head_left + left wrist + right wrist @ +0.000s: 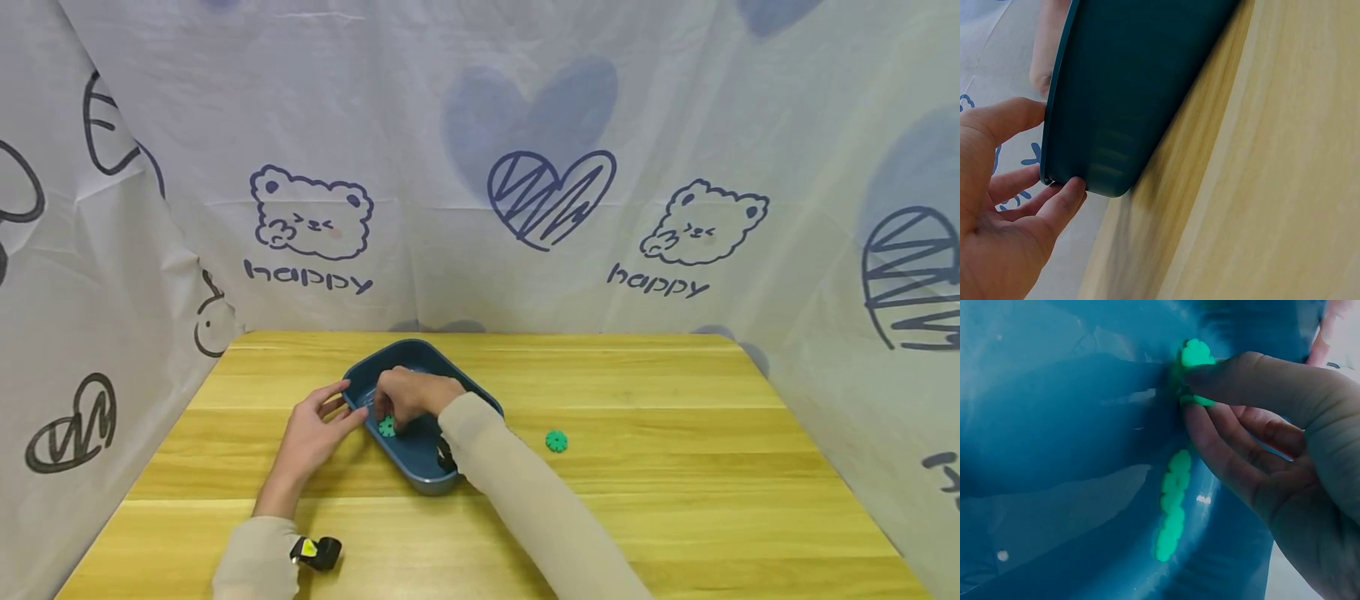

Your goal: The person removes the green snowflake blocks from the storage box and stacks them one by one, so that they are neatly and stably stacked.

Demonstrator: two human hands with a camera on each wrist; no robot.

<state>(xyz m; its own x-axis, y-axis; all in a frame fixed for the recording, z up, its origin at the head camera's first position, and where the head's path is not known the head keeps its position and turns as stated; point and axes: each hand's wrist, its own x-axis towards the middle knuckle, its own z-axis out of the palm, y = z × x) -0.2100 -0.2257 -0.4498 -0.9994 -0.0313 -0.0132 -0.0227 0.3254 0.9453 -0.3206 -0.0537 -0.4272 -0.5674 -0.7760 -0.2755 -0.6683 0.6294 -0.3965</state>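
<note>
My right hand reaches inside a blue rectangular box. Thumb and fingers pinch a green notched disc, partly covered by the thumb in the right wrist view. Close below it, a second green disc lies along the box's inner bottom, seen nearly edge-on. From the head view, one green disc shows beside the right fingertips. My left hand touches the box's left corner, fingers spread. In the left wrist view its thumb meets the rim, with fingertips against the outer wall.
Another green disc lies on the wooden table, right of the box. A printed white cloth hangs behind the table and at both sides. Small dark wrist cameras, one of them by the left sleeve, stick out from the wrists.
</note>
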